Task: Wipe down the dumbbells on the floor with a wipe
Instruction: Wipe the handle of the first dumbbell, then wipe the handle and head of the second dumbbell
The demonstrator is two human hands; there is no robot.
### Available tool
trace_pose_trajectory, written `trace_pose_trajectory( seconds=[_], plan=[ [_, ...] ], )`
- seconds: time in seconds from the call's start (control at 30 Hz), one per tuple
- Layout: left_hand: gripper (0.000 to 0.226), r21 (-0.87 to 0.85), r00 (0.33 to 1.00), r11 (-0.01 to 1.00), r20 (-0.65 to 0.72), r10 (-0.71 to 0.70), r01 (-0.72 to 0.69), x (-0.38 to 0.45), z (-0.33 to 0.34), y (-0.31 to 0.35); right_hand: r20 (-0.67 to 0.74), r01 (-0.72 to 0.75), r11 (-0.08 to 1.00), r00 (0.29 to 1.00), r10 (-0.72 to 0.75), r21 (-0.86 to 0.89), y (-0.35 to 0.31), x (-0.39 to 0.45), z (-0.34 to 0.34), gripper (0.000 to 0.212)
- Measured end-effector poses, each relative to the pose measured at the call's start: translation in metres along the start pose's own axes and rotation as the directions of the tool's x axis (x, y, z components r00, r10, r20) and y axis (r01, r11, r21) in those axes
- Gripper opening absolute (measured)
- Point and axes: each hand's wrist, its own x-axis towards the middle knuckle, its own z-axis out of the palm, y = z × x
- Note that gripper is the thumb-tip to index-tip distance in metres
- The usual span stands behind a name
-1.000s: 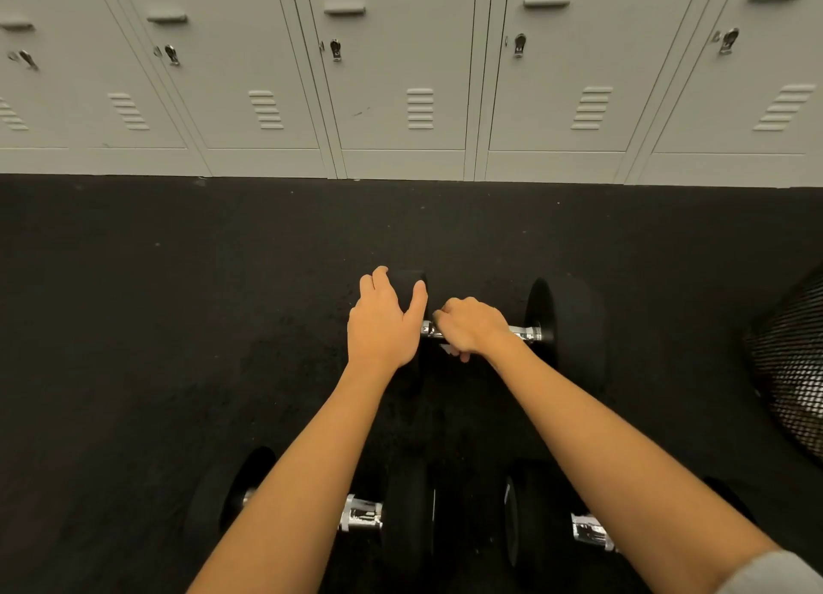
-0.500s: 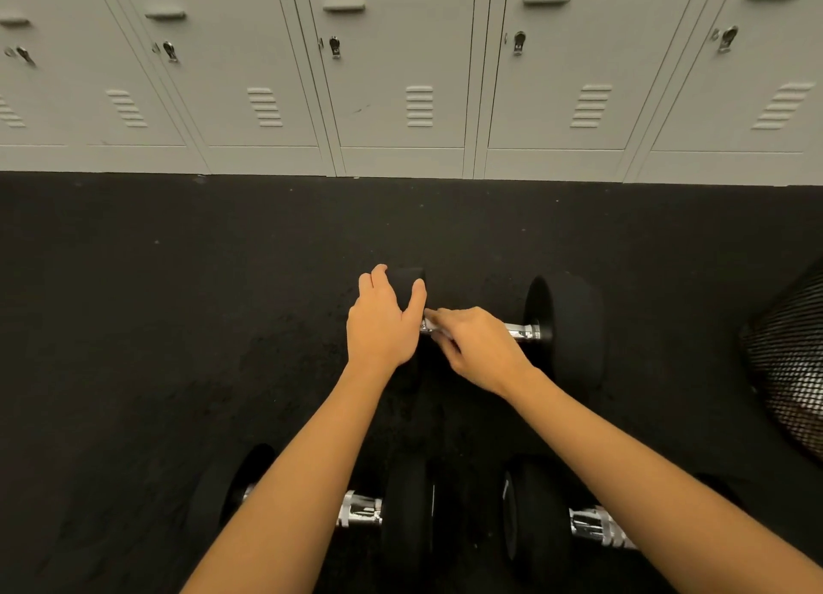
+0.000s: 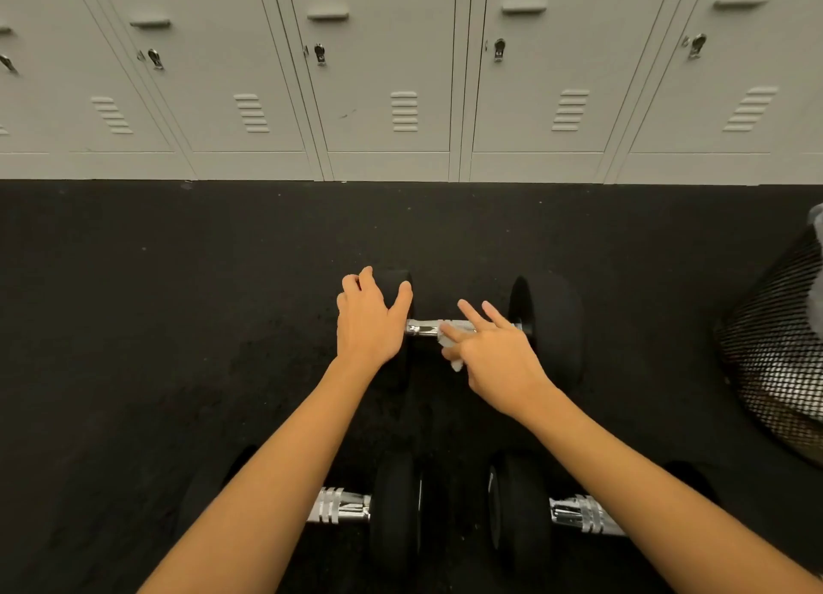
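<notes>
Three black dumbbells with chrome handles lie on the dark floor. The far dumbbell (image 3: 552, 326) is in the middle of the view. My left hand (image 3: 367, 321) grips its left weight head, fingers wrapped over the top. My right hand (image 3: 492, 353) presses a small white wipe (image 3: 450, 348) against its chrome handle (image 3: 421, 327), thumb and forefinger pinching it, the other fingers spread. Two nearer dumbbells, the left one (image 3: 394, 511) and the right one (image 3: 516, 511), lie under my forearms, partly hidden.
A row of grey lockers (image 3: 387, 81) lines the far wall. A black mesh bin (image 3: 775, 348) stands on the floor at the right edge, close to the far dumbbell's right head. Dark rubber floor (image 3: 156, 304) stretches to the left.
My right hand slid right along the far dumbbell's handle and its fingers opened out, exposing the wipe and bare chrome on the left. My left hand stayed on the left head.
</notes>
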Motion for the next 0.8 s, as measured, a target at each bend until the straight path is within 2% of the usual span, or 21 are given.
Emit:
trace_pose_trajectory(
  seconds=[0.07,0.1,0.17,0.23,0.37,0.47,0.53,0.6,0.67,0.73,0.8],
  plan=[
    [0.059,-0.067,0.998,0.998,-0.056,0.006,-0.010,-0.005,-0.002,0.008,-0.088,-0.069,0.978,0.992,0.087,0.195,0.000,-0.004,-0.012,0.039],
    [0.054,-0.124,0.994,0.991,-0.107,0.036,-0.049,-0.010,-0.002,0.013,-0.126,-0.116,0.933,0.978,0.168,0.342,0.002,-0.006,-0.018,0.035],
    [0.040,-0.249,0.977,0.955,-0.178,0.118,-0.161,-0.023,-0.001,0.026,-0.114,-0.183,0.771,0.943,0.313,0.610,0.005,-0.010,-0.027,0.028],
    [0.026,-0.371,0.975,0.905,-0.149,0.164,-0.209,-0.035,0.001,0.040,-0.071,-0.204,0.619,0.919,0.389,0.758,0.009,-0.014,-0.029,0.024],
    [0.022,-0.590,0.993,0.807,0.081,0.088,-0.024,-0.051,0.008,0.057,-0.066,-0.177,0.436,0.871,0.487,0.882,0.013,-0.023,-0.026,0.019],
    [0.027,-0.625,0.984,0.771,0.177,-0.016,0.125,-0.053,0.011,0.057,-0.039,-0.096,0.221,0.841,0.540,0.970,0.014,-0.027,-0.027,0.021],
    [0.027,-0.661,0.961,0.708,0.257,-0.098,0.249,-0.056,0.014,0.054,-0.038,-0.044,0.139,0.843,0.537,0.989,0.014,-0.028,-0.027,0.024],
    [0.026,-0.710,0.903,0.566,0.390,-0.180,0.419,-0.060,0.015,0.052,-0.060,-0.010,0.136,0.864,0.501,0.991,0.012,-0.028,-0.026,0.024],
    [0.024,-0.760,0.852,0.391,0.494,-0.173,0.519,-0.065,0.014,0.049,-0.089,-0.005,0.195,0.879,0.469,0.981,0.009,-0.027,-0.025,0.019],
    [0.019,-0.801,0.850,0.285,0.509,-0.134,0.525,-0.070,0.009,0.046,-0.141,-0.007,0.306,0.877,0.460,0.952,0.006,-0.026,-0.024,0.015],
    [0.017,-0.818,0.855,0.252,0.504,-0.120,0.517,-0.072,0.006,0.043,-0.198,-0.005,0.411,0.871,0.450,0.912,0.004,-0.026,-0.024,0.016]
  ],
)
